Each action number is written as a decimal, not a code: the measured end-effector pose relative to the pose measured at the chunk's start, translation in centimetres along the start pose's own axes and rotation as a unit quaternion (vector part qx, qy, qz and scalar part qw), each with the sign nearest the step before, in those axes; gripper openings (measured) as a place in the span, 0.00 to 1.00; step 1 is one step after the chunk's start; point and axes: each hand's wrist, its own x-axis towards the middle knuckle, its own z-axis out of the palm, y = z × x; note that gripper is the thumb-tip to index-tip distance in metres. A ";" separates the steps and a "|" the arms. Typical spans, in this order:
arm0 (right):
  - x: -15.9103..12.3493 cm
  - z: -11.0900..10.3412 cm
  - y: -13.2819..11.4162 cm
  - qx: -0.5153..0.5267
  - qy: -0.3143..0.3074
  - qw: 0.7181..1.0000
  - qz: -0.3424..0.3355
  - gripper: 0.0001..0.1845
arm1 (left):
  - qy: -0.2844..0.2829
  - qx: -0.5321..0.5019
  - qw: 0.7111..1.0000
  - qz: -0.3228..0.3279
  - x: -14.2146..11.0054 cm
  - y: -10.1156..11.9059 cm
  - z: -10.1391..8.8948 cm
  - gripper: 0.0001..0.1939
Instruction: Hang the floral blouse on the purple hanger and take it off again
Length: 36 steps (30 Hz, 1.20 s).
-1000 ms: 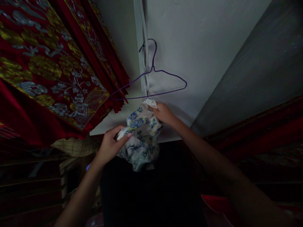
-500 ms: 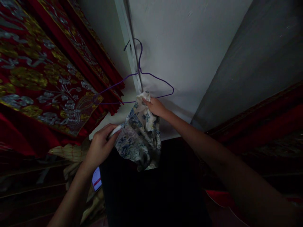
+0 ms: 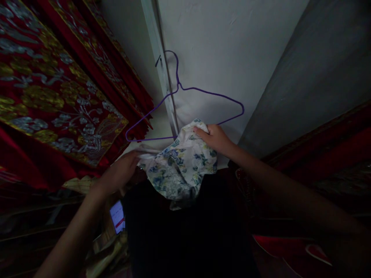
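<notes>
A purple wire hanger [image 3: 207, 91] stands out before the white wall, its hook at the metal strip. A white cloth with blue and green flowers [image 3: 185, 162] bunches below it, covering the middle of the hanger's lower bar. My right hand [image 3: 216, 137] pinches the cloth's upper edge, thumb on top, close to that bar; whether it also grips the wire is hidden. At the cloth's left end, my left hand [image 3: 123, 168] is closed on a pale strip of it. Motion blurs these fingers a little.
Red drapery with gold and silver embroidery [image 3: 72, 88] hangs at the left. A metal strip [image 3: 168, 83] runs down the white wall [image 3: 228, 46]. A lit phone [image 3: 116, 216] lies low on the left, beside dark clothing [image 3: 185, 239] over my lap.
The hanger has shifted right and shows wider. My right hand has moved right and slightly down with its edge of the cloth, which is now spread broader. My left hand has moved slightly left.
</notes>
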 end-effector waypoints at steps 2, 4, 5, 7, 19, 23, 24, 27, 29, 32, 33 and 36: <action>-0.3 -0.6 -0.3 0.007 0.006 1.000 -0.004 0.29 | 0.110 0.016 0.993 0.048 1.0 1.0 -1.0 0.15; -0.6 -1.0 -0.4 0.016 0.000 1.000 -0.006 0.29 | 0.209 0.024 0.975 0.076 1.9 1.8 -1.8 0.12; -0.8 -1.0 -0.5 0.020 -0.005 1.000 -0.007 0.30 | 0.249 0.020 0.964 0.086 2.3 2.0 -2.1 0.11; -1.2 -0.6 -0.6 0.026 -0.019 0.999 -0.012 0.30 | 0.300 -0.004 0.948 0.107 3.1 2.2 -2.6 0.10; -5.2 -1.3 -4.2 0.104 -0.148 0.980 -0.080 0.24 | 0.242 0.025 0.952 0.185 8.7 4.7 -3.9 0.21; -6.4 -3.5 -4.6 0.038 -0.122 0.988 -0.090 0.47 | 0.246 0.031 0.949 0.192 9.7 3.3 -3.9 0.17; -6.5 -4.3 -4.5 0.024 -0.080 0.993 -0.083 0.49 | 0.247 0.037 0.950 0.189 9.7 2.9 -4.1 0.16; -5.8 -7.5 -3.5 0.014 0.111 0.993 -0.038 0.57 | 0.235 0.055 0.951 0.192 9.6 2.4 -4.7 0.16; -4.7 -9.8 -2.4 0.019 0.176 0.984 0.004 0.52 | 0.216 0.060 0.953 0.205 9.4 2.5 -5.0 0.16; -3.2 -12.6 -0.6 0.070 0.109 0.988 0.081 0.25 | 0.218 0.055 0.951 0.214 9.4 2.7 -5.2 0.15; -2.8 -13.2 -0.3 0.104 0.061 0.987 0.104 0.20 | 0.230 0.049 0.950 0.207 9.5 2.6 -5.2 0.14; -2.3 -14.0 -0.3 0.178 -0.080 0.971 0.141 0.19 | 0.222 -0.005 0.963 0.155 10.1 1.8 -5.5 0.10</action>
